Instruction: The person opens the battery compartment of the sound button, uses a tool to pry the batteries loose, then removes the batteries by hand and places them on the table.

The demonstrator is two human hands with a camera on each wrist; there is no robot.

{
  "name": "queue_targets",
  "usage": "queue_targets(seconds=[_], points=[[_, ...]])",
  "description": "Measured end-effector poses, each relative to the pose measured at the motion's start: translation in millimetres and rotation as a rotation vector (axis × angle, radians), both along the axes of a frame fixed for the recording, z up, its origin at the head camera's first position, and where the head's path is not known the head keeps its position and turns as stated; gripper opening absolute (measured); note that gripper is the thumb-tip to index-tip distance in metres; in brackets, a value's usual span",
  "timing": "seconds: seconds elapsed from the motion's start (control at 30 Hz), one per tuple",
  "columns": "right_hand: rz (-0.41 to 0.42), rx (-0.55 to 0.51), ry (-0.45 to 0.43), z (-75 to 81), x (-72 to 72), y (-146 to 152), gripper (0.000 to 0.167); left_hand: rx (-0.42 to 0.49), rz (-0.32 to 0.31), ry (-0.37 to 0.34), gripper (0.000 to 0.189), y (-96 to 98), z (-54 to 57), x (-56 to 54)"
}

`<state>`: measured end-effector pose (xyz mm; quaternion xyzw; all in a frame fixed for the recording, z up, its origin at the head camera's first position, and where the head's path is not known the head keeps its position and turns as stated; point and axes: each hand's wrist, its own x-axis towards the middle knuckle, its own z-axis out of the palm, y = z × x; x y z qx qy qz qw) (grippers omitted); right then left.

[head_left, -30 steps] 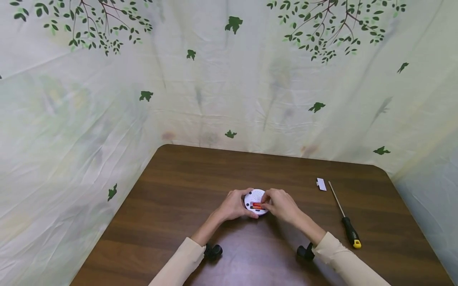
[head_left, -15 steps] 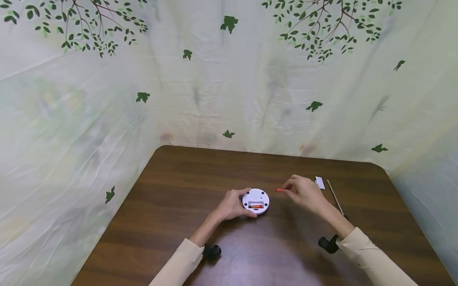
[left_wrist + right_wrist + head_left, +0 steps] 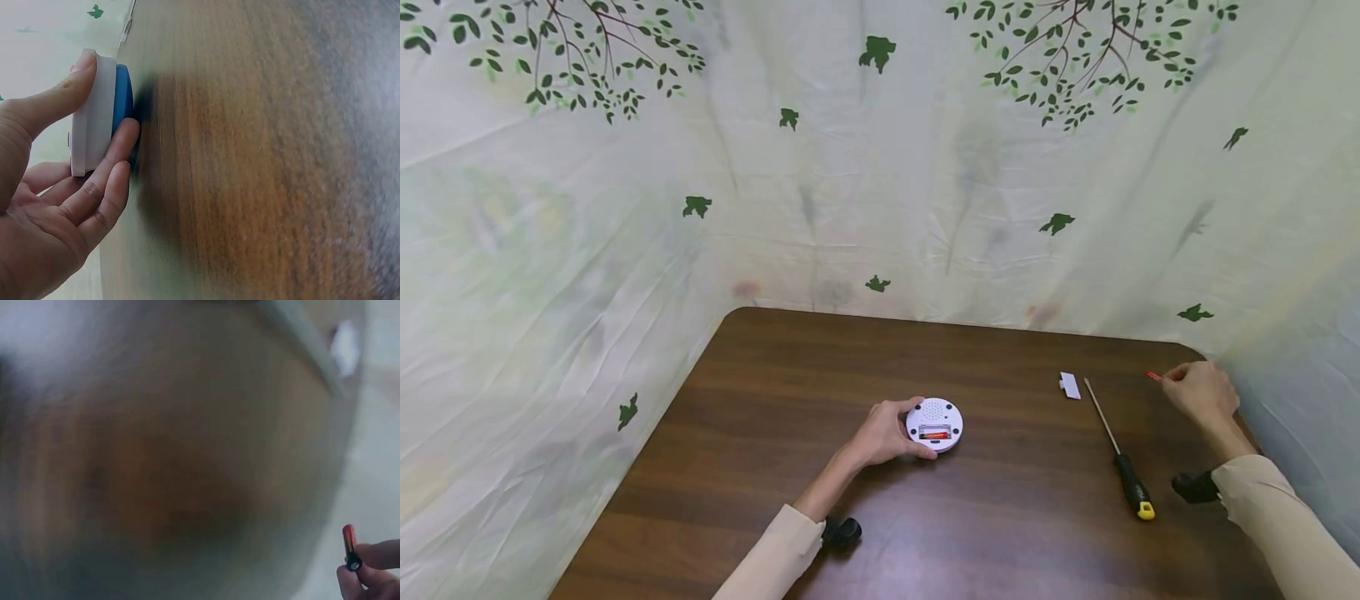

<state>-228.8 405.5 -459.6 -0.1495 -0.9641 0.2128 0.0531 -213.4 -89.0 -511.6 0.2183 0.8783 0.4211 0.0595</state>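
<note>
My left hand (image 3: pixel 883 433) grips a round white device (image 3: pixel 934 410) by its left edge, thumb and fingers on either side. Its underside faces up, with small holes and a battery slot where one red battery (image 3: pixel 935 436) lies. The left wrist view shows the device's white rim (image 3: pixel 94 119) and a blue part (image 3: pixel 123 94) facing the table. Over the far right of the table, my right hand (image 3: pixel 1204 392) pinches another red battery (image 3: pixel 1154 377) by the fingertips. That battery (image 3: pixel 349 540) shows its dark end in the right wrist view.
A screwdriver (image 3: pixel 1127 479) with a black and yellow handle lies on the brown table (image 3: pixel 1000 517), right of the device. Beside its tip is a small white battery cover (image 3: pixel 1071 386). A pale curtain (image 3: pixel 820 208) with leaf prints hangs behind the table.
My right hand has lifted one red battery from the device and carried it far to the right, past the screwdriver. The left hand still holds the device in nearly the same place.
</note>
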Motion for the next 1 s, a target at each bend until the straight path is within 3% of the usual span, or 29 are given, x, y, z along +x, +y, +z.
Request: queue_targets(seconds=[0.13,0.3,0.5,0.6,0.7,0.83,0.93,1.0], points=[[-0.031,-0.008,-0.108,-15.7,-0.2,14,0.025,-0.008,-0.001,-0.004,0.092,1.5,0.2,0.3],[-0.029,0.021,-0.154,-23.0,-3.4,13,0.026,-0.018,0.002,-0.003,0.093,2.4,0.6,0.3],[-0.008,0.076,-0.194,-21.4,-7.0,3,0.040,-0.009,0.004,-0.015,0.093,-0.2,1.2,1.3],[0.028,0.100,-0.182,-9.6,-6.5,-10,0.044,-0.014,0.006,-0.014,0.093,-1.7,0.8,1.2],[0.136,0.072,-0.118,14.1,-4.3,-39,0.041,-0.024,0.012,-0.018,0.093,-3.2,0.9,1.4],[0.391,-0.025,0.010,45.9,1.3,-99,0.035,-0.026,0.022,-0.022,0.093,-3.6,2.2,2.2],[0.585,-0.089,0.118,52.3,9.3,-150,0.022,-0.022,0.022,-0.021,0.093,-2.9,2.4,3.2],[0.697,-0.104,0.177,46.0,16.1,-182,0.014,-0.027,0.021,-0.019,0.093,-2.3,1.8,3.8]])
